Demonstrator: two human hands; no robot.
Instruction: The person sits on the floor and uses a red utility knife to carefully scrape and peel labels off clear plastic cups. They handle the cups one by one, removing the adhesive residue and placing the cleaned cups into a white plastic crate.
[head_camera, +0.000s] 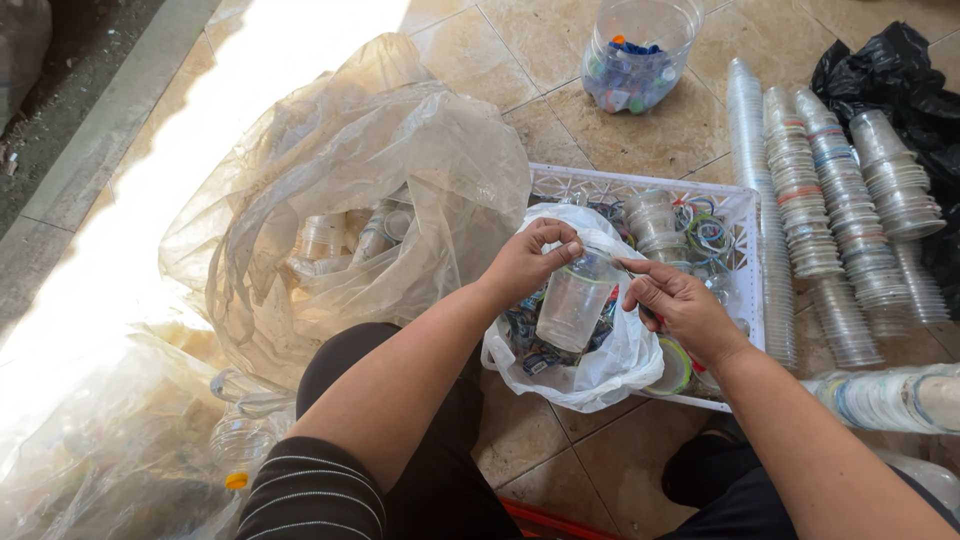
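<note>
Head view is showing my left hand (528, 262) gripping the rim of a clear plastic cup (574, 300) at the middle of the frame, fingers curled tight around its top edge. My right hand (678, 305) is pinching something thin just right of the cup; I cannot tell what. Both are hovering over a white bag (600, 372) sitting in a white crate (745, 215). Stacked cups (835, 200) are lying at the upper right.

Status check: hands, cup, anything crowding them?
Left hand grips clear plastic cup at its rim. Right hand pinching at cup rim, holding a thin tool. Cup over white bag in white crate; cup stacks alongside, apart.
</note>
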